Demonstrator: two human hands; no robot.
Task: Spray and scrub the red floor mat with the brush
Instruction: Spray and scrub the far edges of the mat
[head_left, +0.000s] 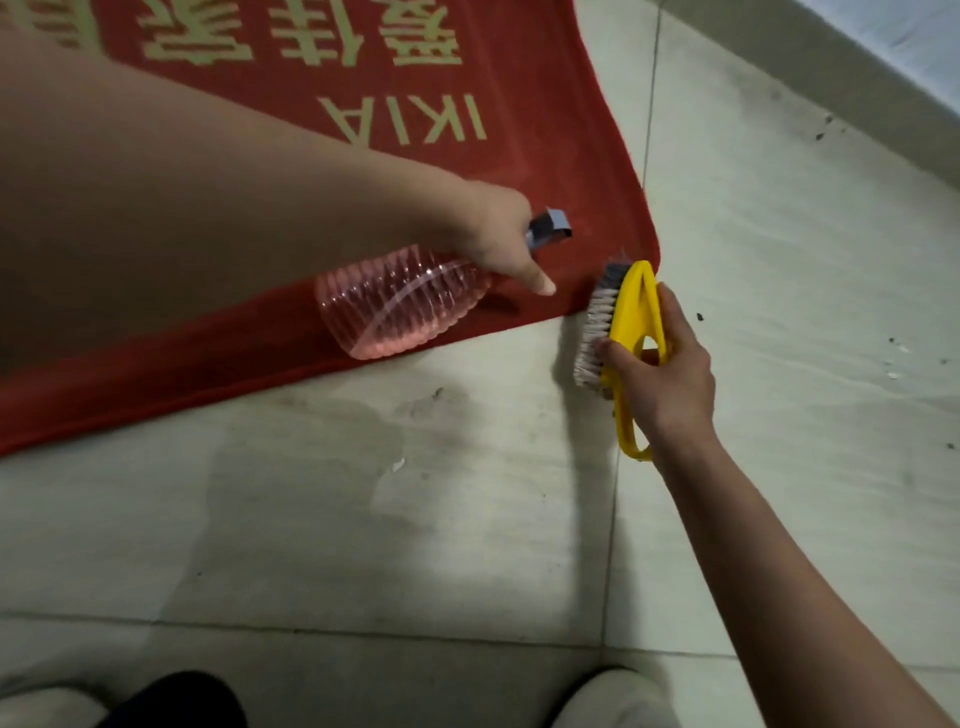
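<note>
The red floor mat (545, 171) with gold lettering lies across the upper left, its near corner pointing right. My left hand (493, 234) grips the grey spray head of a clear pink ribbed spray bottle (395, 306), held tilted over the mat's corner with one finger pointing down. My right hand (660, 374) grips the handle of a yellow scrub brush (634, 317). The brush is turned on its side, bristles facing left, its tip at the mat's corner edge.
Pale floor tiles (415, 519) with a dark wet patch spread below the mat. Small bits of dirt (893, 358) dot the tiles at right. A wall base (857, 88) runs along the top right. My feet (613, 699) show at the bottom edge.
</note>
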